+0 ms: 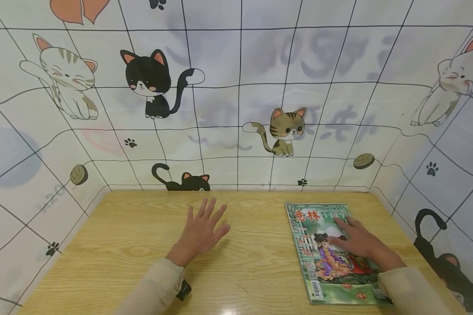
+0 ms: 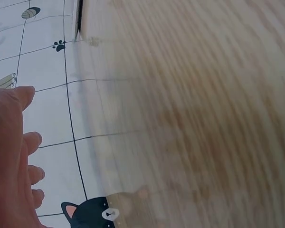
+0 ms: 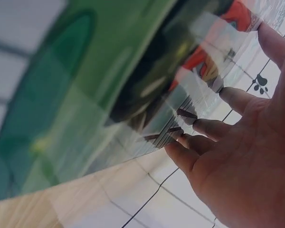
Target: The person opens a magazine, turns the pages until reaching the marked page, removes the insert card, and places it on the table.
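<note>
A magazine [image 1: 339, 267] with a green illustrated cover lies flat on the right part of the wooden table. My right hand [image 1: 358, 240] rests on its upper right area with fingers spread. In the right wrist view the fingertips [image 3: 173, 147] touch the glossy cover [image 3: 109, 90]. Left of the magazine, my left hand [image 1: 201, 234] is spread over the table with nothing in it. The left wrist view shows its fingers [image 2: 31, 142] at the left edge, straight and apart from any object.
The pale wooden table [image 1: 114, 253] meets a white backdrop [image 1: 220, 105] with black grid lines and printed cats behind and on both sides. A small black item [image 1: 184, 290] sits at the left cuff.
</note>
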Demonstrator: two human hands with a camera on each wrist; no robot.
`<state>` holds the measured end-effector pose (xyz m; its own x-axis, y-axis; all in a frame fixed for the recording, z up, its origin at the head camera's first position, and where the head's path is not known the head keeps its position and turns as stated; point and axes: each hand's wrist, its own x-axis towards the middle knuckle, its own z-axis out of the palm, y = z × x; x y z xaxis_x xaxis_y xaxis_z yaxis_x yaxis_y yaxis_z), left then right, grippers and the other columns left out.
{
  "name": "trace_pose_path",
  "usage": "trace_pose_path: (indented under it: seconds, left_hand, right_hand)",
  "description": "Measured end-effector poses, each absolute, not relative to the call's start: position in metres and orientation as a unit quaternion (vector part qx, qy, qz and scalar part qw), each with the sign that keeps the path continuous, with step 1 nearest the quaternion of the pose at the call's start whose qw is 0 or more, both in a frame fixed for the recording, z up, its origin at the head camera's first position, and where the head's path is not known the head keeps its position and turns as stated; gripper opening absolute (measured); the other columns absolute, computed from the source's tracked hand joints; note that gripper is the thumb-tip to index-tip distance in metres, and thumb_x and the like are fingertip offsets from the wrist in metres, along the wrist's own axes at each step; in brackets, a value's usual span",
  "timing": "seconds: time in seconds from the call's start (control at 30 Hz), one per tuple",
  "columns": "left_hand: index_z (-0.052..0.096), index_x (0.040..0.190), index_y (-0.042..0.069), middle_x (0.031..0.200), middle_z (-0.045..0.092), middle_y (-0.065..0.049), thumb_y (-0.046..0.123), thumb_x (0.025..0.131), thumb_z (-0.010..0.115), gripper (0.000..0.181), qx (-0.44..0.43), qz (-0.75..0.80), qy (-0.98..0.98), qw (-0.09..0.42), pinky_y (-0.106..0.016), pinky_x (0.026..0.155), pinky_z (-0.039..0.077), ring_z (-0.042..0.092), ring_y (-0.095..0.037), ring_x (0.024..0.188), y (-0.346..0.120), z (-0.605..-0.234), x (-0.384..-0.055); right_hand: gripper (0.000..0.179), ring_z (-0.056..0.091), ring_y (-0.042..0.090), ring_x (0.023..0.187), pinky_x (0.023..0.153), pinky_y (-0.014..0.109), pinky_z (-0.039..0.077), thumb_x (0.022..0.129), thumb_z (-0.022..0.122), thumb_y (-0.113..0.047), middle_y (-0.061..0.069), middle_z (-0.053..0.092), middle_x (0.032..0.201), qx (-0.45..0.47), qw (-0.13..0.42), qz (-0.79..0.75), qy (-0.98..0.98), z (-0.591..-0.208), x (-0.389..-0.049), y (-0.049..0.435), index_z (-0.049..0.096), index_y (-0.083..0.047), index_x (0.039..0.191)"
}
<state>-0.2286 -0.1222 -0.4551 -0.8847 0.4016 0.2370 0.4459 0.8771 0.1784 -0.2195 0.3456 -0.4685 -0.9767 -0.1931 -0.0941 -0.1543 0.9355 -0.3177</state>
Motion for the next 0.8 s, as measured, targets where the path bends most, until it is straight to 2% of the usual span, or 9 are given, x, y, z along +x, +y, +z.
trace_pose_path:
  seconds: [0.23, 0.63, 0.8]
  left_hand:
    - [0.04, 0.154, 0.02, 0.161, 0.028, -0.016, 0.054, 0.102, 0.041, 0.062, -0.238, -0.124, -0.96, 0.084, -0.072, 0.109, 0.018, 0.022, -0.039, 0.148, -0.104, -0.458, -0.227]
    - [0.036, 0.155, 0.024, 0.163, 0.025, -0.013, 0.059, 0.102, 0.034, 0.064, -0.252, -0.116, -0.959, 0.048, -0.069, 0.111, 0.018, 0.02, -0.036, 0.15, -0.076, -0.462, -0.226]
    - [0.036, 0.155, 0.024, 0.163, 0.025, -0.013, 0.057, 0.102, 0.037, 0.063, -0.259, -0.128, -0.957, 0.031, -0.07, 0.111, 0.017, 0.02, -0.036, 0.15, -0.066, -0.461, -0.224]
  right_hand:
    - [0.09, 0.02, 0.066, 0.133, 0.09, 0.079, 0.032, 0.092, 0.058, -0.06, 0.046, 0.022, 0.148, -0.09, 0.057, -0.138, 0.985, -0.465, -0.22, 0.329, 0.036, 0.005, 0.15]
    - [0.091, 0.021, 0.064, 0.135, 0.092, 0.077, 0.032, 0.091, 0.057, -0.062, 0.043, 0.023, 0.149, -0.091, 0.058, -0.139, 0.984, -0.462, -0.22, 0.301, 0.036, 0.004, 0.15]
    - [0.09, 0.021, 0.064, 0.135, 0.093, 0.077, 0.033, 0.092, 0.057, -0.062, 0.042, 0.023, 0.15, -0.093, 0.062, -0.139, 0.984, -0.461, -0.221, 0.29, 0.036, 0.003, 0.15]
